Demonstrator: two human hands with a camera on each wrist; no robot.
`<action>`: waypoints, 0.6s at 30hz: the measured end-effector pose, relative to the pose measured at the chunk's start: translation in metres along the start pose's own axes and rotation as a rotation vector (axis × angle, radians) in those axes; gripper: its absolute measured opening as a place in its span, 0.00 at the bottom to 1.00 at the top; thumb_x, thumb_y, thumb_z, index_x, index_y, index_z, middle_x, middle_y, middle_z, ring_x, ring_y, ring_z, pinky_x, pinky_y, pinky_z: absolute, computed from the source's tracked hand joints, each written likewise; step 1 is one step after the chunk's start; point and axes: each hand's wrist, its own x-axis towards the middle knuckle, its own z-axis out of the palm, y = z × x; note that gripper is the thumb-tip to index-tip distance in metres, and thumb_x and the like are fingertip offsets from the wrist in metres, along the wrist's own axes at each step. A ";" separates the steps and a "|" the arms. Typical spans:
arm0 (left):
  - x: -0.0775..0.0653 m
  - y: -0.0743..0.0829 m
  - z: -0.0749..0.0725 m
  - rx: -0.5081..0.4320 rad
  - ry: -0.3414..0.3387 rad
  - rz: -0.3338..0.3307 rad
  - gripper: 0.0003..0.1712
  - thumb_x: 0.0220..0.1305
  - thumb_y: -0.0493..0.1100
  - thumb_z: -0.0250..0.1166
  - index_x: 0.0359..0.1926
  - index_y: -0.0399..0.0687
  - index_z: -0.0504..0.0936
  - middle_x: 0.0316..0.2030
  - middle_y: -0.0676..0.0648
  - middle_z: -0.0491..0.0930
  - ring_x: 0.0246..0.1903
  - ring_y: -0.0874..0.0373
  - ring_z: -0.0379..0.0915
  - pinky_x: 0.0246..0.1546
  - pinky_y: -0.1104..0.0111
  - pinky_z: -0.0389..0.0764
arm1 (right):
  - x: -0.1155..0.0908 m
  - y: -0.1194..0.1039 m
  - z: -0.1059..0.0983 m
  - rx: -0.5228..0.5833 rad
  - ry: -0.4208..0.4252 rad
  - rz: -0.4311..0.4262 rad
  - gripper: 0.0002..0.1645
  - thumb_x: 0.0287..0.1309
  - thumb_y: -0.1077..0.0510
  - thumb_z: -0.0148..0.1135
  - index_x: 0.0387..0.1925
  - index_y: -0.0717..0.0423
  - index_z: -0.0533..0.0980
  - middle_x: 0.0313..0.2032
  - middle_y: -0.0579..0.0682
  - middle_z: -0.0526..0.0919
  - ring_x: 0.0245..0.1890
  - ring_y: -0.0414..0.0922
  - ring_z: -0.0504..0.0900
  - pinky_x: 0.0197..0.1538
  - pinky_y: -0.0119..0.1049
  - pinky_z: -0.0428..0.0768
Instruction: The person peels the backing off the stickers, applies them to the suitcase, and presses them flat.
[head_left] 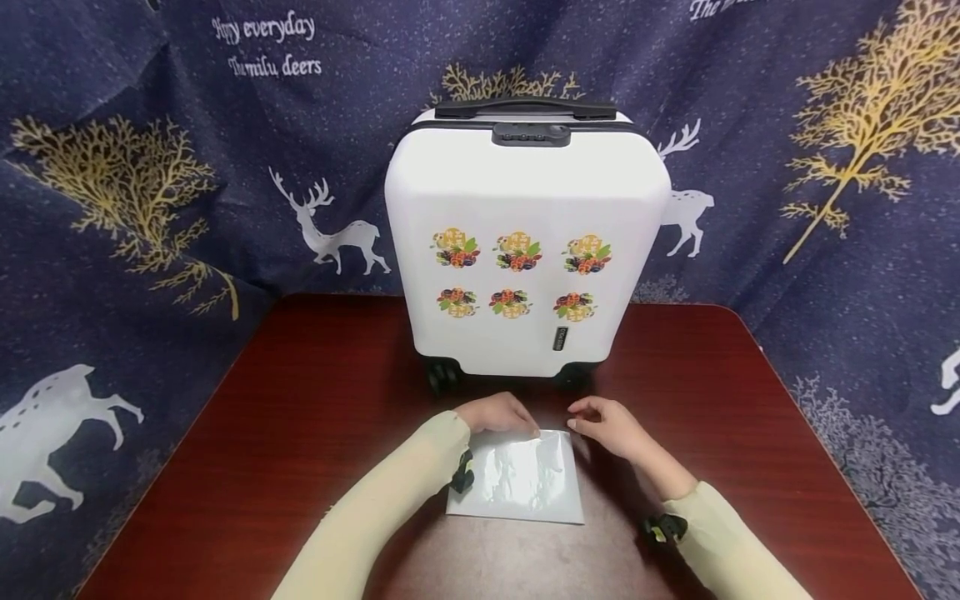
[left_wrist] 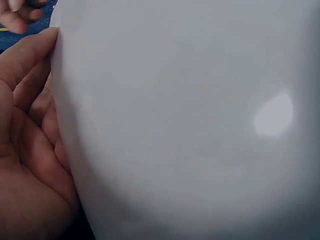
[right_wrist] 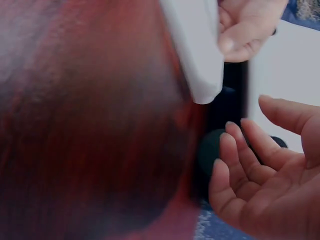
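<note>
A glossy white sheet (head_left: 525,483) lies at the front middle of the table, low before the suitcase. My left hand (head_left: 498,413) pinches its far edge between thumb and fingers; in the left wrist view the pale sheet (left_wrist: 175,110) fills most of the picture beside that hand (left_wrist: 30,145). Just off the sheet's far right corner is my right hand (head_left: 611,428), fingers loosely bent and holding nothing. The right wrist view shows its palm and parted fingers (right_wrist: 240,175), with the sheet's corner (right_wrist: 200,65) a little above them.
Behind the hands stands a white suitcase (head_left: 525,200) with a black handle, dark wheels and several fruit stickers (head_left: 518,252) in two rows. The dark red table (head_left: 330,433) carries it. A blue cloth (head_left: 247,125) with deer and gold trees hangs behind.
</note>
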 end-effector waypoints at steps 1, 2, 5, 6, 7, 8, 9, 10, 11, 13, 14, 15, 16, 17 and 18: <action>0.000 0.000 0.000 -0.003 0.000 0.001 0.13 0.63 0.50 0.71 0.44 0.50 0.92 0.48 0.49 0.90 0.44 0.62 0.80 0.51 0.67 0.79 | 0.001 0.002 0.001 0.007 -0.024 0.001 0.16 0.64 0.59 0.66 0.48 0.67 0.82 0.40 0.59 0.88 0.40 0.46 0.84 0.42 0.36 0.80; 0.000 0.001 -0.001 -0.003 -0.003 0.001 0.13 0.63 0.50 0.71 0.44 0.50 0.92 0.48 0.49 0.90 0.43 0.62 0.79 0.50 0.68 0.79 | 0.002 0.003 0.002 0.020 -0.047 0.001 0.16 0.63 0.60 0.67 0.48 0.68 0.82 0.40 0.60 0.88 0.39 0.46 0.83 0.41 0.36 0.80; -0.002 0.002 -0.001 -0.006 -0.005 -0.005 0.13 0.63 0.50 0.71 0.44 0.50 0.92 0.48 0.49 0.90 0.43 0.63 0.79 0.49 0.68 0.78 | 0.004 0.007 0.004 0.043 -0.107 -0.009 0.15 0.62 0.61 0.67 0.47 0.69 0.82 0.38 0.59 0.87 0.36 0.43 0.81 0.39 0.34 0.79; -0.002 0.002 -0.001 -0.007 -0.005 -0.008 0.13 0.64 0.50 0.71 0.44 0.51 0.92 0.48 0.50 0.89 0.43 0.63 0.79 0.50 0.67 0.78 | 0.004 0.008 0.005 0.047 -0.123 -0.014 0.15 0.62 0.62 0.66 0.47 0.69 0.82 0.37 0.59 0.86 0.35 0.42 0.79 0.38 0.34 0.78; -0.002 0.002 -0.001 -0.009 -0.006 -0.009 0.13 0.64 0.50 0.71 0.44 0.51 0.92 0.48 0.50 0.89 0.43 0.62 0.79 0.50 0.67 0.79 | 0.005 0.009 0.005 0.058 -0.135 -0.011 0.15 0.62 0.62 0.67 0.46 0.69 0.82 0.36 0.58 0.86 0.34 0.42 0.78 0.37 0.34 0.77; -0.003 0.002 -0.001 -0.011 -0.007 -0.012 0.13 0.64 0.50 0.71 0.44 0.51 0.92 0.48 0.50 0.89 0.44 0.62 0.79 0.51 0.66 0.78 | 0.006 0.010 0.006 0.062 -0.148 -0.014 0.15 0.62 0.62 0.66 0.46 0.70 0.82 0.35 0.58 0.85 0.32 0.41 0.77 0.36 0.34 0.76; -0.003 0.002 -0.001 -0.014 -0.008 -0.014 0.13 0.64 0.50 0.71 0.44 0.51 0.92 0.49 0.50 0.89 0.44 0.62 0.78 0.52 0.65 0.78 | 0.006 0.010 0.006 0.065 -0.161 -0.017 0.15 0.63 0.62 0.66 0.46 0.70 0.82 0.34 0.57 0.85 0.31 0.41 0.76 0.35 0.34 0.75; -0.003 0.002 -0.001 -0.016 -0.009 -0.015 0.13 0.64 0.50 0.71 0.44 0.50 0.92 0.49 0.50 0.89 0.44 0.62 0.78 0.53 0.64 0.78 | 0.007 0.010 0.007 0.069 -0.173 -0.018 0.14 0.63 0.62 0.66 0.46 0.70 0.82 0.33 0.56 0.85 0.30 0.41 0.76 0.34 0.34 0.75; -0.004 0.002 -0.001 -0.018 -0.009 -0.015 0.13 0.64 0.50 0.71 0.44 0.50 0.92 0.48 0.50 0.89 0.44 0.62 0.78 0.53 0.64 0.78 | 0.007 0.011 0.007 0.073 -0.182 -0.019 0.14 0.63 0.62 0.66 0.45 0.70 0.82 0.32 0.56 0.84 0.28 0.41 0.75 0.34 0.34 0.75; -0.004 0.001 -0.001 -0.022 -0.010 -0.011 0.13 0.64 0.50 0.71 0.45 0.50 0.92 0.48 0.50 0.89 0.44 0.62 0.78 0.52 0.65 0.78 | 0.009 0.011 0.008 0.083 -0.197 -0.020 0.12 0.63 0.62 0.66 0.43 0.69 0.82 0.29 0.55 0.84 0.27 0.42 0.76 0.33 0.34 0.74; -0.004 0.001 -0.001 -0.022 -0.010 -0.011 0.13 0.64 0.50 0.71 0.45 0.50 0.92 0.49 0.50 0.89 0.44 0.62 0.78 0.52 0.65 0.78 | 0.009 0.011 0.008 0.084 -0.203 -0.021 0.11 0.63 0.62 0.66 0.41 0.68 0.82 0.28 0.55 0.83 0.26 0.42 0.76 0.32 0.33 0.74; -0.005 0.001 -0.001 -0.023 -0.008 -0.009 0.13 0.64 0.50 0.71 0.45 0.50 0.92 0.49 0.50 0.89 0.44 0.62 0.78 0.52 0.66 0.78 | 0.010 0.011 0.009 0.084 -0.205 -0.023 0.09 0.63 0.62 0.66 0.39 0.67 0.82 0.26 0.54 0.82 0.25 0.42 0.76 0.32 0.33 0.74; -0.005 0.001 -0.001 -0.024 -0.007 -0.008 0.13 0.64 0.50 0.71 0.45 0.50 0.92 0.49 0.50 0.89 0.44 0.62 0.78 0.52 0.66 0.78 | 0.011 0.011 0.009 0.084 -0.206 -0.029 0.08 0.62 0.63 0.66 0.37 0.67 0.82 0.24 0.54 0.82 0.25 0.42 0.76 0.32 0.33 0.74; -0.006 0.001 -0.001 -0.023 -0.007 -0.007 0.13 0.64 0.50 0.71 0.45 0.50 0.92 0.49 0.50 0.89 0.45 0.63 0.78 0.53 0.66 0.78 | 0.011 0.010 0.009 0.081 -0.207 -0.037 0.07 0.62 0.63 0.66 0.36 0.67 0.82 0.23 0.54 0.81 0.24 0.42 0.75 0.31 0.33 0.74; -0.006 0.001 -0.002 -0.022 -0.006 -0.008 0.13 0.64 0.50 0.71 0.45 0.50 0.92 0.49 0.50 0.89 0.45 0.63 0.78 0.53 0.66 0.78 | 0.012 0.010 0.009 0.080 -0.206 -0.038 0.06 0.62 0.64 0.66 0.34 0.66 0.82 0.22 0.54 0.80 0.24 0.42 0.75 0.31 0.33 0.74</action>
